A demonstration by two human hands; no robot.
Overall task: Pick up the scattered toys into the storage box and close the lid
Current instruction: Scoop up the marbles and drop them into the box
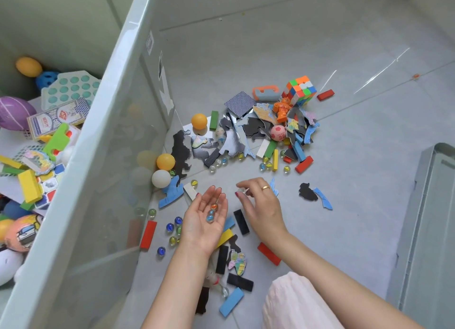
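The right hand [261, 205] is pinching a clear marble [240, 190] just right of the left hand [205, 220], which is cupping three marbles [211, 213] palm-up.

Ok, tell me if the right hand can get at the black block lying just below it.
Probably yes: the black block lies bare on the floor beside the right hand, nothing on top. But its fingers already pinch a clear marble.

Head view, steeply down, close.
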